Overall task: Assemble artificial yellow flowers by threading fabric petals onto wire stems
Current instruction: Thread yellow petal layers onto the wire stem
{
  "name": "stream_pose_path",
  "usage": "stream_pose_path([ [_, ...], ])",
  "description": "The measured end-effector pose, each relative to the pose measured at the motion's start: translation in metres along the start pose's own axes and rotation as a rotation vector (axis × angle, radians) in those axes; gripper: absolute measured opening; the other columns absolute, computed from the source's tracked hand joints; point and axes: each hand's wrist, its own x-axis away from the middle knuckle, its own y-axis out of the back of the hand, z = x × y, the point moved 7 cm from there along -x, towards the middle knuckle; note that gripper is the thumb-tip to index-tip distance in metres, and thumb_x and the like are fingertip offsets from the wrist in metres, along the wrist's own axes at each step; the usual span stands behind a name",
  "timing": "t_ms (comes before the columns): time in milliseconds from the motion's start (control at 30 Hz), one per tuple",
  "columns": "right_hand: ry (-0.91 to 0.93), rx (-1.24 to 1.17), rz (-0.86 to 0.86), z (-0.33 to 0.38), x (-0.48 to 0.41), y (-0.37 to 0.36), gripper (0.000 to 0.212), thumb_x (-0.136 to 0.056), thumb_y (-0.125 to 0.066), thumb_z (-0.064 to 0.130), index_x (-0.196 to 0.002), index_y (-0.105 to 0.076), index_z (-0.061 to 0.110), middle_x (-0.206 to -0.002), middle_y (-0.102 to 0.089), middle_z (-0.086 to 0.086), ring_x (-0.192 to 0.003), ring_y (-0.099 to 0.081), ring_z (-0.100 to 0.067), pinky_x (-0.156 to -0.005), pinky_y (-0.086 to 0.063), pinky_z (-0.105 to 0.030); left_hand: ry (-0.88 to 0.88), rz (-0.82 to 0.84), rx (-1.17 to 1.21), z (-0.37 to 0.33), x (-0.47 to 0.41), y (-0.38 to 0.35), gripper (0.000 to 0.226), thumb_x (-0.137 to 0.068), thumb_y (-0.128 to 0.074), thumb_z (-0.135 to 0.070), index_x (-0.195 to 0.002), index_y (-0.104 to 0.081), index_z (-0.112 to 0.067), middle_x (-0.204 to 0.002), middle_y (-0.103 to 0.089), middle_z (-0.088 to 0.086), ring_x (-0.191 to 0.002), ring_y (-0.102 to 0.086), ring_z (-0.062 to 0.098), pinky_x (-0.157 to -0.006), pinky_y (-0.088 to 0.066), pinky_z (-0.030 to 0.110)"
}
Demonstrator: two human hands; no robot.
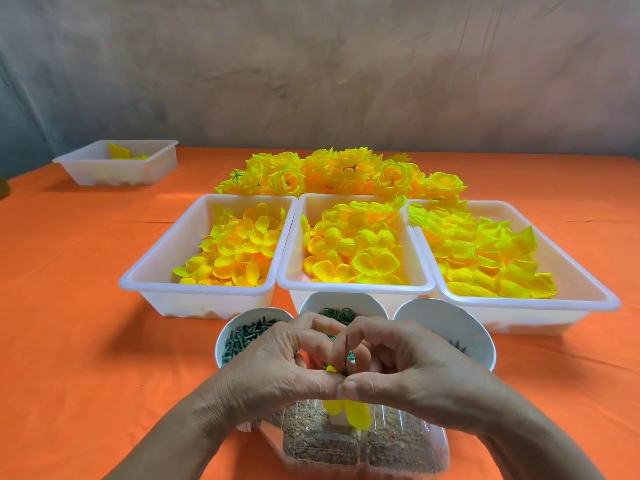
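1. Nearest: clear box [363, 441] of brownish grit on the desk [69, 323]; yellow petals [349, 412] hang just above it, below the hands.
2. Left hand [277, 365] and right hand [412, 368] meet thumb to thumb; both pinched on a thin wire stem [346, 353]; wire stands about upright, free tip up, long axis vertical; petals at its lower end.
3. Step, judged: threading a petal layer onto the wire; next needs another petal from a tray, hole lined up on the tip, pushed down.
4. Behind: three white cups [239, 337] of dark green parts; then three petal trays [207, 258].
5. Farthest: finished flowers [339, 174]; small tray [117, 162] far left.
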Motion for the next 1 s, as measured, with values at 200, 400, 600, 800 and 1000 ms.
stream_pose_path([
  [200,-0.013,-0.074,0.056,-0.004,0.003,-0.001,0.022,-0.073,-0.077,0.033,-0.091,-0.065,0.029,-0.062,-0.044,0.008,-0.06,-0.037,-0.011,-0.056,-0.031,-0.027,0.025,0.096,-0.038,-0.004,-0.001,-0.002,0.018,-0.068,-0.083,-0.036,-0.073,-0.072,-0.05,-0.12,-0.057,-0.025,-0.108,-0.059,0.019,-0.085,-0.047,0.037],
  [400,-0.058,-0.114,0.024,-0.01,0.006,0.008,0.023,-0.072,-0.077,0.033,-0.094,-0.069,0.033,-0.06,-0.048,0.005,-0.058,-0.04,-0.01,-0.056,-0.033,-0.025,0.086,0.161,0.055,0.004,-0.001,0.008,0.054,-0.059,-0.083,-0.03,-0.11,-0.063,-0.027,-0.13,-0.059,0.0,-0.102,-0.054,0.018,-0.078,-0.041,0.029],
  [600,0.024,-0.008,-0.018,-0.002,-0.001,0.001,0.016,-0.072,-0.075,0.039,-0.089,-0.076,0.036,-0.07,-0.046,0.018,-0.061,-0.041,-0.004,-0.059,-0.035,-0.018,0.036,0.139,0.205,0.002,-0.001,0.007,0.046,-0.065,-0.078,-0.019,-0.109,-0.063,-0.021,-0.127,-0.059,0.015,-0.098,-0.053,0.029,-0.08,-0.043,0.028],
  [800,0.044,-0.004,0.029,0.0,-0.004,-0.002,0.013,-0.075,-0.075,0.038,-0.087,-0.076,0.038,-0.071,-0.043,0.012,-0.064,-0.041,-0.004,-0.061,-0.034,-0.019,0.057,0.118,0.332,0.006,-0.002,0.002,0.043,-0.067,-0.07,-0.019,-0.106,-0.058,-0.007,-0.13,-0.058,0.019,-0.105,-0.056,0.031,-0.086,-0.041,0.037],
  [1000,0.042,-0.135,0.05,-0.006,-0.003,-0.005,0.01,-0.075,-0.078,0.029,-0.085,-0.078,0.028,-0.07,-0.048,0.002,-0.066,-0.044,-0.002,-0.062,-0.035,-0.015,0.1,0.101,0.32,0.01,-0.003,-0.002,0.051,-0.066,-0.071,-0.023,-0.108,-0.054,0.0,-0.127,-0.059,0.022,-0.103,-0.054,0.034,-0.087,-0.042,0.042],
])
